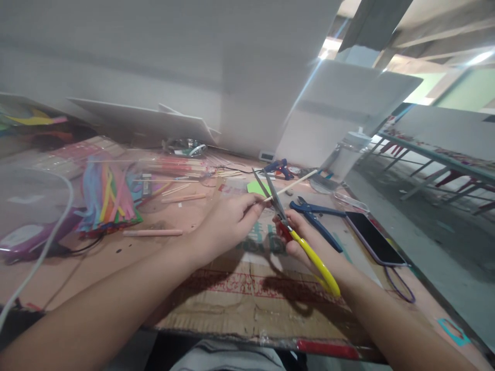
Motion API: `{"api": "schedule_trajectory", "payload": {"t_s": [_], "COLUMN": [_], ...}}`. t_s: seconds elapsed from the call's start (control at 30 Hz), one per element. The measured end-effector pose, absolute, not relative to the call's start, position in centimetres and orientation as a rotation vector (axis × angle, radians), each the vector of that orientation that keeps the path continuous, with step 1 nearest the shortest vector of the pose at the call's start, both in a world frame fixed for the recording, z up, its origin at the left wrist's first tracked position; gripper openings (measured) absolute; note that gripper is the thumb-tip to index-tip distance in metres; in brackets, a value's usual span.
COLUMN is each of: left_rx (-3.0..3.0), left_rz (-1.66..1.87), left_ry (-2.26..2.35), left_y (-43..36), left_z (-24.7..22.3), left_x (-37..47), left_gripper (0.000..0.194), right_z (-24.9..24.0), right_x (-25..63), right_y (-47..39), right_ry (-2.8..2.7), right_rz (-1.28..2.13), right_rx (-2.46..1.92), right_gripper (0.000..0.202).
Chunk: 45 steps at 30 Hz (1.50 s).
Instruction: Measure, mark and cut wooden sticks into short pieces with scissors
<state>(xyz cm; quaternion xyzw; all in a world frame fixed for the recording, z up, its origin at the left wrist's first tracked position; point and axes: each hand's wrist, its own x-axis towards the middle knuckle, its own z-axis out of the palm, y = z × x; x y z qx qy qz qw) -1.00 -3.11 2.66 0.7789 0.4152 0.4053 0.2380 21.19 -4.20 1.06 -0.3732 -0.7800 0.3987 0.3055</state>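
My left hand [242,215] is closed in a pinch on one end of a thin pale wooden stick [299,180], which slants up to the right. Around that stick, close to my left fingertips, lie the parted blades of the scissors [314,262], which have yellow and red handles. My right hand [303,234] grips the scissors by the handles, blades pointing up and away. Behind the blades a bright green piece of paper [258,188] lies on the table. Blue-handled pliers [319,219] rest just right of the blades.
A phone [373,237] lies at the right edge. Colourful fuzzy strips [110,198] and a purple hair dryer-like tool [42,237] are at left. A blue glue gun [280,167] and a clear plastic cup [344,157] stand at the back. Cardboard [228,309] covers the front.
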Motion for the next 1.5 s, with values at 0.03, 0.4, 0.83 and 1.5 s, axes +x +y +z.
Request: {"api": "schedule_trajectory", "payload": {"t_s": [0.03, 0.4, 0.83, 1.5], "left_rx": [2.127, 2.118, 2.118, 2.161], "left_rz": [1.113, 1.090, 1.064, 1.067], "left_ry": [1.143, 1.169, 1.182, 1.198], "left_y": [-3.14, -3.35, -3.50, -3.09], "left_z": [2.66, 2.73, 2.98, 2.87], "left_x": [-0.98, -0.69, -0.68, -1.07], "left_gripper": [0.033, 0.034, 0.035, 0.030], "right_z": [1.09, 0.74, 1.07, 0.49], "right_x": [21.21, 21.70, 21.38, 20.86], "right_y": [-4.25, -4.18, -4.14, -3.84], "right_ry": [-2.069, -2.072, -2.076, -2.029], "right_rz": [1.050, 1.065, 1.035, 0.993], "right_rx": [-0.993, -0.975, -0.987, -1.006], "right_gripper": [0.053, 0.065, 0.065, 0.063]}}
